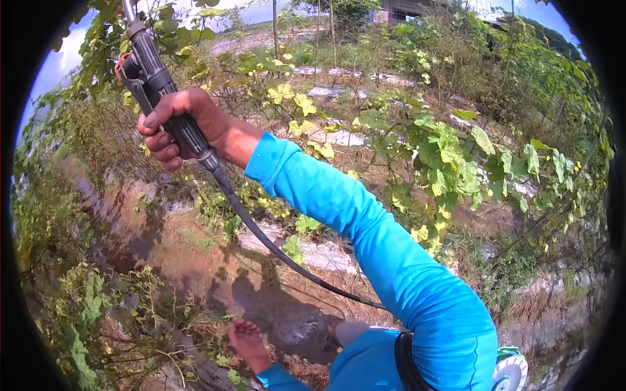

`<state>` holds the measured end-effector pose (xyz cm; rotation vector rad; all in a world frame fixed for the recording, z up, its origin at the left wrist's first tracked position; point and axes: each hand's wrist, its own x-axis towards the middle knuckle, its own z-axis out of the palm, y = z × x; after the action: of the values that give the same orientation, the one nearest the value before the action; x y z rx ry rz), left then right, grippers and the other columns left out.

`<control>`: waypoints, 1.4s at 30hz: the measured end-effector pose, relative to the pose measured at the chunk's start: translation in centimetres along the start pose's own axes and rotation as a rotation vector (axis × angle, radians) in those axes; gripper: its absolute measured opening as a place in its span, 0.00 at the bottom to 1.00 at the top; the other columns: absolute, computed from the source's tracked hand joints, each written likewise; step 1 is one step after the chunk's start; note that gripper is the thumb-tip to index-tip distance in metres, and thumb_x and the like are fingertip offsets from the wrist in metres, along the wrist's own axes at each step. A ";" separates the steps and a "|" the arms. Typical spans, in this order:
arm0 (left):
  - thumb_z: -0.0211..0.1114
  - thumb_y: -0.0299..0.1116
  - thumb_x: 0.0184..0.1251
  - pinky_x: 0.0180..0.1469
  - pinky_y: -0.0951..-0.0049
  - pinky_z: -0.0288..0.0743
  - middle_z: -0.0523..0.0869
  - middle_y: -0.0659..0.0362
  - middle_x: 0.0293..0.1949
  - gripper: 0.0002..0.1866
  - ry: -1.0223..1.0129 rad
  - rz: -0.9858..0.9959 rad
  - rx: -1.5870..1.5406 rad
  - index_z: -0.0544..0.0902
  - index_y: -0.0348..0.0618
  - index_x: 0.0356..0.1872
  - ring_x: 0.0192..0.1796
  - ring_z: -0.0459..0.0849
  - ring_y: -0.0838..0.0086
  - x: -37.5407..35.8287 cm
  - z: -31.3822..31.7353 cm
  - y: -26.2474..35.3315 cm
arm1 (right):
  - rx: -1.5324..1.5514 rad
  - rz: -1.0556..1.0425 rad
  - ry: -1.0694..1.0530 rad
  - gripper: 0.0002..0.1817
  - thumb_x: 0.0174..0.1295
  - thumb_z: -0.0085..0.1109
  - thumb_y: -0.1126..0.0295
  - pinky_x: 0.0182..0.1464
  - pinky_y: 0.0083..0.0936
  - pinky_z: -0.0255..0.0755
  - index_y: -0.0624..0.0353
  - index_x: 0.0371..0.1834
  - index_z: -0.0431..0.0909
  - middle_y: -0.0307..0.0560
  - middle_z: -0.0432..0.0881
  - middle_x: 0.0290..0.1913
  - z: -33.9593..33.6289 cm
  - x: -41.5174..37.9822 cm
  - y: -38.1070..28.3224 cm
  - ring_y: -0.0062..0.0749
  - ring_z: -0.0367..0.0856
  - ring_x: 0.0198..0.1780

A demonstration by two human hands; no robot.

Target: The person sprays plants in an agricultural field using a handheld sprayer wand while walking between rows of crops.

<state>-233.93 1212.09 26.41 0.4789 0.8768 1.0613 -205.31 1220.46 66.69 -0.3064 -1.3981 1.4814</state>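
Observation:
My right hand (186, 127) is raised at the upper left, closed around the black ribbed handle of a spray wand (151, 68). The wand has a trigger lever and a bit of red on its side, and its metal tube runs out of the top of the view. From the handle's lower end a black hose (251, 225) curves down and passes behind my blue right sleeve. My left hand (248, 342) hangs low beside my body, fingers loosely bent and apart, with nothing visible in it.
Climbing vines with yellowing leaves (450, 156) stand to the right and ahead. More plants (85, 306) grow at the lower left. Between them runs a muddy path (189, 254) beside pale ground sheeting (319, 254). A black strap (407, 365) crosses my shoulder, near a white round part (512, 373).

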 end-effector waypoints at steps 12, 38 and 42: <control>0.56 0.46 0.72 0.36 0.75 0.74 0.81 0.61 0.30 0.15 -0.026 -0.017 0.076 0.78 0.44 0.37 0.31 0.78 0.76 15.4 5.1 1.6 | 0.160 -0.052 -0.178 0.14 0.46 0.64 0.72 0.25 0.20 0.58 0.55 0.34 0.69 0.35 0.67 0.26 -14.0 0.3 10.5 0.19 0.64 0.23; 0.50 0.57 0.75 0.47 0.75 0.72 0.81 0.64 0.43 0.27 -0.233 0.357 0.432 0.82 0.43 0.51 0.43 0.77 0.80 29.1 14.0 13.2 | 0.168 0.411 -0.178 0.21 0.39 0.67 0.70 0.40 0.23 0.62 0.56 0.38 0.69 0.35 0.65 0.30 -23.0 11.9 27.9 0.25 0.69 0.36; 0.51 0.51 0.77 0.39 0.77 0.71 0.81 0.65 0.33 0.21 -0.198 0.197 0.380 0.82 0.44 0.41 0.34 0.77 0.81 36.6 10.7 14.2 | 0.169 0.432 -0.256 0.22 0.41 0.69 0.68 0.35 0.26 0.59 0.57 0.34 0.65 0.36 0.64 0.28 -25.4 17.0 30.9 0.24 0.64 0.31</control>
<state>-225.44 1251.78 28.72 0.9893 0.8688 1.0059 -208.60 1255.07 40.67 -0.3344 -1.4528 2.0409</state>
